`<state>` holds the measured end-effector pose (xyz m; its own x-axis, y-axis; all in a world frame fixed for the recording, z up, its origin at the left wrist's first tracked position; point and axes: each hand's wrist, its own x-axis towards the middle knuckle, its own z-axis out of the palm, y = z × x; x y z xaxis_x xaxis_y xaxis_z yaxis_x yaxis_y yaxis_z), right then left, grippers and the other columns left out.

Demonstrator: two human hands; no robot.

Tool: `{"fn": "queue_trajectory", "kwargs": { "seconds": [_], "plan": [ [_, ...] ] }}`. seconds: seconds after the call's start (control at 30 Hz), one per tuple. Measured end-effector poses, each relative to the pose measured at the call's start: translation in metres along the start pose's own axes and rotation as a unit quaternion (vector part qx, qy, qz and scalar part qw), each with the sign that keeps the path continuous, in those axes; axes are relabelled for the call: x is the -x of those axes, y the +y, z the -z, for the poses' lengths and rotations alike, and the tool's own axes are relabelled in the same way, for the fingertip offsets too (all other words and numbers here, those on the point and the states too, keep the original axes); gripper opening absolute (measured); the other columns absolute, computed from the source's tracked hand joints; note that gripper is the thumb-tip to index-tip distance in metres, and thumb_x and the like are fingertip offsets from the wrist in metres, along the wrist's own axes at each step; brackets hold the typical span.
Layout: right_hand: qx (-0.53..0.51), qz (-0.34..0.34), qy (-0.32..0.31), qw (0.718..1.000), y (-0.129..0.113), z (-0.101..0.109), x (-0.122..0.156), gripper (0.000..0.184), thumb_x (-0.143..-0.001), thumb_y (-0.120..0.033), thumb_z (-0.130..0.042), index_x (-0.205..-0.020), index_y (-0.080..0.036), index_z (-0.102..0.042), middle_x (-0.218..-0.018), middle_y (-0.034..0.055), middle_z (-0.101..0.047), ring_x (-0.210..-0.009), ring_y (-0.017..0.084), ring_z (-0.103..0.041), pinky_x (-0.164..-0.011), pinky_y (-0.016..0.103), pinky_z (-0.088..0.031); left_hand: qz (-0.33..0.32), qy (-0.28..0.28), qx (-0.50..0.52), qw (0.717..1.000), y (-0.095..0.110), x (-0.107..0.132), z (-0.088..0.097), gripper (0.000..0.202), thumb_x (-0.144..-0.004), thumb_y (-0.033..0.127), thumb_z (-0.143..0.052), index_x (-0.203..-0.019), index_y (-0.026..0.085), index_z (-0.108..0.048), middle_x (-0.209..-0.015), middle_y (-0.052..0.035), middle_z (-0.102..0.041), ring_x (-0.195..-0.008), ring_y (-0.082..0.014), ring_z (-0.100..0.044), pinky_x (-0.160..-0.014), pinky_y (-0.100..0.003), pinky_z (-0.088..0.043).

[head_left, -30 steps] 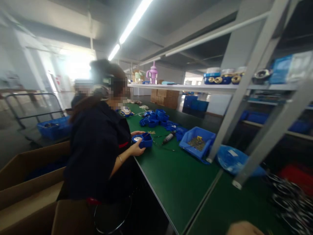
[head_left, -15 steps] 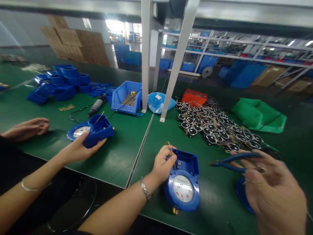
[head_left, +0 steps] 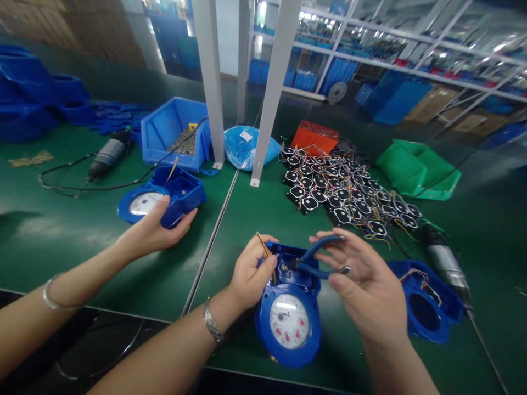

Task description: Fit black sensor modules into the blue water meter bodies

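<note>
While the blue water meter (head_left: pixel 289 310) is lying dial-up at the near edge of the green table (head_left: pixel 263 214), the person's left hand (head_left: pixel 249 272) is closing around its upper left side, pinching thin wires (head_left: pixel 265 253). The right hand (head_left: pixel 362 285) is gripping blue-handled pliers (head_left: pixel 319 259), nose inside the meter's open compartment. A co-worker's hand (head_left: pixel 153 230) is holding another meter (head_left: pixel 162 196) nearby.

left hand (head_left: pixel 249 271): bare, no glove, nails short and unpainted | left wrist: silver metal link bracelet (head_left: pixel 211 323), chunky segments, sits snug | left forearm: bare, no sleeve in view | right hand (head_left: pixel 364 282): bare, no glove, no ring visible | right wrist/forearm: bare, no watch or band, no sleeve
</note>
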<state>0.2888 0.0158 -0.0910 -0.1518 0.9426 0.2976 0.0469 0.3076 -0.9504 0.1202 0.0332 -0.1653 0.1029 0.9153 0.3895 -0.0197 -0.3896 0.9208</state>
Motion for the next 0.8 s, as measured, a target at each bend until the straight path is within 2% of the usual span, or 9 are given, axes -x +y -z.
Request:
{"fn": "queue_trajectory", "kwargs": {
  "seconds": [0.2, 0.63, 0.8],
  "plan": [
    [-0.009, -0.01, -0.025, 1.0, 0.0078, -0.003, -0.0058, 0.044, -0.078, -0.017, -0.059, -0.12, -0.023, -0.044, -0.113, 0.0097, -0.048, -0.104, 0.019, -0.05, -0.087, 0.03, -0.048, -0.001, -0.011, -0.013, 1.0, 0.0016, 0.0006, 0.001, 0.015, -0.085, 0.017, -0.041, -0.074, 0.015, -0.05, -0.099, -0.0068, -0.051, -0.09, -0.0147, -0.049, -0.081, -0.028, -0.039],
    [0.0, -0.022, -0.023, 0.999, 0.0075, -0.0035, -0.0062, 0.042, -0.078, -0.018, -0.061, -0.117, -0.022, -0.046, -0.111, 0.009, -0.049, -0.102, 0.018, -0.051, -0.086, 0.03, -0.048, -0.004, -0.017, -0.038, 0.999, 0.0024, 0.0015, 0.0022, 0.014, -0.085, 0.017, -0.04, -0.077, 0.015, -0.051, -0.1, -0.0077, -0.052, -0.094, -0.0166, -0.049, -0.083, -0.03, -0.04],
    [-0.002, -0.029, -0.012, 0.999, 0.0104, -0.0054, -0.0071, 0.043, -0.076, -0.018, -0.063, -0.115, -0.023, -0.046, -0.111, 0.008, -0.049, -0.102, 0.018, -0.051, -0.086, 0.028, -0.049, -0.007, -0.005, -0.041, 0.999, 0.0037, 0.0018, 0.0005, 0.013, -0.085, 0.014, -0.039, -0.086, 0.015, -0.052, -0.1, -0.0071, -0.051, -0.094, -0.0152, -0.049, -0.084, -0.029, -0.039]
  ]
}}
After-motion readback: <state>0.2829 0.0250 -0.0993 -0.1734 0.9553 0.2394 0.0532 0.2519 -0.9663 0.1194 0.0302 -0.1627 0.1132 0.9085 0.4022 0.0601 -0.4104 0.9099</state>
